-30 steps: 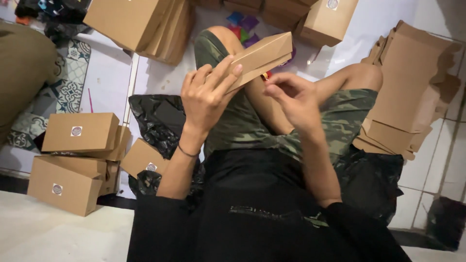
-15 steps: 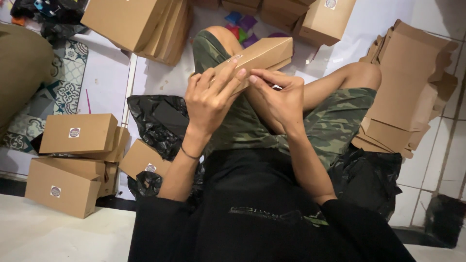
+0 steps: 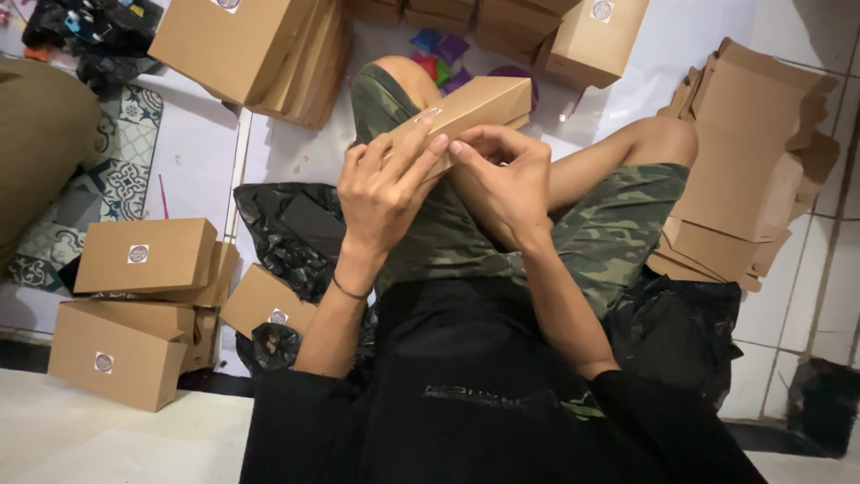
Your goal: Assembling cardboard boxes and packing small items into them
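Brown kraft cardboard box (image 3: 470,112), long, closed, plain, small sticker on top face | held above the lap over camouflage shorts (image 3: 609,237) | left hand (image 3: 385,193) wraps its near end | right hand (image 3: 502,179) pinches its edge, fingertips closed | finished boxes (image 3: 143,255) stacked at floor's left edge

Home floor used as a small packing spot, not a shop or factory. White tiled floor (image 3: 833,269), patterned mat (image 3: 125,170) at left, person sitting on the floor in camo shorts (image 3: 618,233). Closed brown boxes (image 3: 143,255) with round stickers stacked left and at top, flat unfolded cartons (image 3: 743,170) piled right, black plastic bags (image 3: 681,332) around the legs, coloured bits (image 3: 443,58) near the top boxes.
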